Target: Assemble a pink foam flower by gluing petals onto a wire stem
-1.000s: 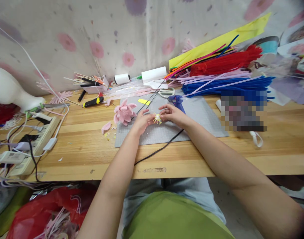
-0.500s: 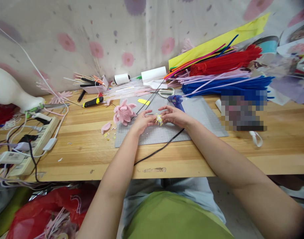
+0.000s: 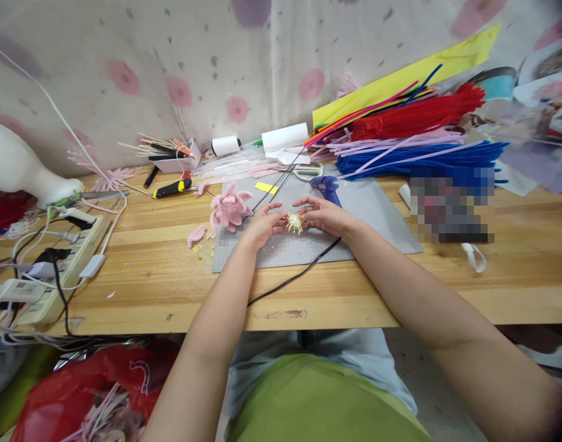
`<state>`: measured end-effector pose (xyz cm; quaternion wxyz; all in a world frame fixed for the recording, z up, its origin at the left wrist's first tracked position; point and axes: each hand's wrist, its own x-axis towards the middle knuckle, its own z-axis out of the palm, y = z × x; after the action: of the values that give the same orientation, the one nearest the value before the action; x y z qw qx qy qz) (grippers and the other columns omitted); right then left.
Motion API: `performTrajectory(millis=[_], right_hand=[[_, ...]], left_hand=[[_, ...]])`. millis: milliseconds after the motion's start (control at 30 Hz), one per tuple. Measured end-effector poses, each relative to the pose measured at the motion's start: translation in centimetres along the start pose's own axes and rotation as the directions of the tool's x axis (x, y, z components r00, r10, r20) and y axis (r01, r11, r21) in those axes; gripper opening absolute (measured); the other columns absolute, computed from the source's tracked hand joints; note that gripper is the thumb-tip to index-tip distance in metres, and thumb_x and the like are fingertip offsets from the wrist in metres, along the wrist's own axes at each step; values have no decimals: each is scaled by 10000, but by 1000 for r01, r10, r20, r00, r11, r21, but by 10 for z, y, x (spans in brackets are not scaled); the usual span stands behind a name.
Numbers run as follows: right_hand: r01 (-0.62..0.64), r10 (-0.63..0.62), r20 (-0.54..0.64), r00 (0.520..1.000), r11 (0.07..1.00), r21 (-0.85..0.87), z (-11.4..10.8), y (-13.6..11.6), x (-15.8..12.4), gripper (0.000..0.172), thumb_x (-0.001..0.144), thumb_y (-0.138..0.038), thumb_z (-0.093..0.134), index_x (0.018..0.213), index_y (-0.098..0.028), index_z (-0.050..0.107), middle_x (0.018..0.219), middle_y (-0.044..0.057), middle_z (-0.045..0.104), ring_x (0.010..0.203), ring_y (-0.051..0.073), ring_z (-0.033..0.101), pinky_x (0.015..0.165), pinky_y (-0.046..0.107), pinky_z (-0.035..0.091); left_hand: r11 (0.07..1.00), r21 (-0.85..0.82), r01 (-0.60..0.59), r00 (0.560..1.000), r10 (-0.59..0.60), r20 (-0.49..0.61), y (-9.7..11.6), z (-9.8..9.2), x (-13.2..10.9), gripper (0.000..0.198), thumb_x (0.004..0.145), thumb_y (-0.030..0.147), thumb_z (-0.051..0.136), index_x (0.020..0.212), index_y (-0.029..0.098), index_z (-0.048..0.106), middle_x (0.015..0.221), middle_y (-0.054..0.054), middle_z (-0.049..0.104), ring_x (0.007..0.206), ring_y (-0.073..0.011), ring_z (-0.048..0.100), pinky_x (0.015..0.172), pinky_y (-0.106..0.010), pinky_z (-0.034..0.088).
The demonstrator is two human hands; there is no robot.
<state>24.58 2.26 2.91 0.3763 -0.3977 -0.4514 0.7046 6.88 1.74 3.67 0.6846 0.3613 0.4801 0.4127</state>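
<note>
Between my two hands is a small yellow-and-white flower stamen (image 3: 294,223), its thin strands splayed outward. My left hand (image 3: 264,226) pinches it from the left, and my right hand (image 3: 321,216) closes on it from the right with its fingertips. Both hands are above a grey cutting mat (image 3: 377,227). A pink fuzzy flower (image 3: 230,207) rests at the mat's left edge, with a loose pink petal (image 3: 196,236) beside it on the wood. Just behind my right hand lies a blue glue gun (image 3: 327,188).
Scissors (image 3: 307,172) and a yellow strip (image 3: 265,188) lie farther back. Blue pipe cleaners (image 3: 419,161) and red ones (image 3: 414,115) are piled at the back right. A black-and-yellow utility knife (image 3: 172,188) lies left. A power strip (image 3: 64,270) with tangled cables occupies the left edge.
The stamen's strands look slightly more spread and face the camera more. Both hands stay in nearly the same place.
</note>
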Motion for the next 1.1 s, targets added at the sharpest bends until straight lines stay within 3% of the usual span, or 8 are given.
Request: performTrajectory(millis=[100, 233, 367, 533, 767, 1000, 1100], right_hand=[[0, 0, 5, 1000, 1000, -8, -1, 1, 1, 383, 574, -110, 736, 911, -194, 574, 719, -10, 644, 611, 109, 599, 591, 252, 495], [4, -4, -1, 1000, 1000, -12, -2, 2, 1, 381, 582, -118, 733, 915, -197, 566, 722, -9, 642, 639, 116, 610, 604, 254, 492], [9, -9, 8, 1000, 1000, -9, 0, 2, 1, 373, 582, -117, 731, 910, -201, 574, 721, -12, 640, 635, 117, 607, 602, 255, 491], [7, -7, 14, 1000, 1000, 5, 0, 1, 0, 376, 574, -101, 734, 903, -197, 579, 713, -17, 638, 620, 108, 601, 589, 240, 485], [-10, 11, 83, 997, 1000, -10, 0, 3, 0, 390, 588, -118, 750, 933, -188, 580, 727, -8, 648, 644, 109, 620, 601, 232, 493], [-25, 25, 102, 995, 1000, 4, -2, 4, 0, 387, 597, -134, 768, 932, -185, 583, 737, -8, 651, 652, 104, 618, 612, 231, 496], [-24, 25, 100, 995, 1000, -10, -3, 5, 2, 389, 607, -136, 763, 948, -188, 586, 741, -5, 644, 652, 107, 609, 614, 240, 493]], left_hand=[[1000, 10, 14, 999, -14, 37, 0, -3, 0, 386, 691, 211, 746, 989, 139, 511, 662, -14, 651, 576, -134, 635, 668, -324, 521], [999, 37, 4, 997, -7, 80, -1, -5, 0, 476, 627, 85, 763, 1021, 131, 499, 716, -36, 675, 648, -149, 655, 728, -353, 518], [999, 53, 11, 998, -14, 55, -1, -3, -1, 379, 701, 78, 686, 1026, 127, 498, 696, -21, 661, 616, -135, 643, 766, -373, 517], [997, 60, 40, 998, -43, 51, 1, 0, -2, 254, 777, 147, 640, 995, 128, 510, 656, -13, 639, 586, -129, 631, 739, -362, 525], [998, 67, -7, 999, 3, 52, -1, -3, -1, 433, 671, 89, 732, 1041, 115, 509, 707, -26, 662, 624, -132, 638, 715, -333, 519], [993, 120, 20, 1000, -17, -23, -1, 2, -2, 279, 771, 158, 663, 1010, 114, 527, 649, -13, 629, 564, -129, 620, 637, -313, 532], [992, 120, 41, 998, -46, 43, 0, 1, -3, 326, 750, 202, 696, 1018, 124, 527, 684, -29, 651, 570, -147, 638, 632, -330, 539]])
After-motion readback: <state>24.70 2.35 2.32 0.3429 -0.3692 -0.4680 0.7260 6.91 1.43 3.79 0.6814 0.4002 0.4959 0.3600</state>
